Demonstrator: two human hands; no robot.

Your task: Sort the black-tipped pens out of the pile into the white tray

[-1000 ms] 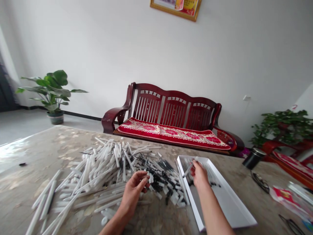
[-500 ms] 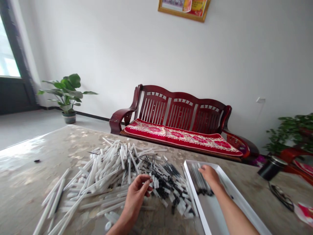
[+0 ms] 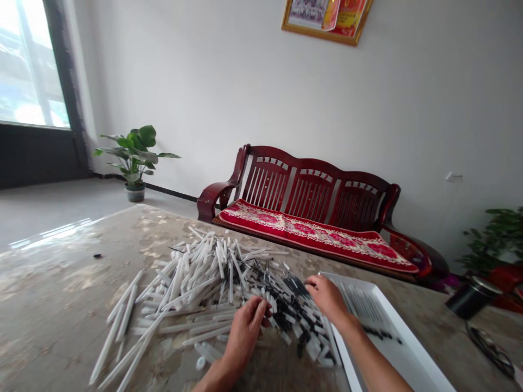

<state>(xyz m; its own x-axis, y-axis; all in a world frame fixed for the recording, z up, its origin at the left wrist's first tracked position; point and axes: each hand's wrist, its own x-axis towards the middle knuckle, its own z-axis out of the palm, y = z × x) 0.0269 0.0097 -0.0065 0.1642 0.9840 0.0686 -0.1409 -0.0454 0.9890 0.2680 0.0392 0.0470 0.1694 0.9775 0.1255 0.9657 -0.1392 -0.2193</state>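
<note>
"Across the table [image 3: 61, 283], what is the condition of each hand?"

"The left hand [image 3: 245, 335] is lowered, with fingers curled down onto the near side of a heap of white plastic tubes [image 3: 204, 283]. The right hand [image 3: 327, 298] is lowered, with fingers slightly spread, at the heap's right end among black-tipped parts [image 3: 286, 307]. Neither hand can be confirmed as grasping a part from this view."

"Where is the material located?"

"Most of it lies in one loose, crisscrossed heap near the middle of the table, with several tubes strewn toward the near left. A white rectangular tray [image 3: 408, 348] sits just right of the heap."

"What is done, and what is left?"

"The tray holds a group of thin dark parts [image 3: 362, 307], lying roughly parallel, with a few dark pieces nearer its right wall. The heap is far larger, so most of the material lies outside the tray."

"Anything else nearby?"

"Right of the tray are a black canister [image 3: 472, 298] and eyeglasses [image 3: 490, 348]."
</note>
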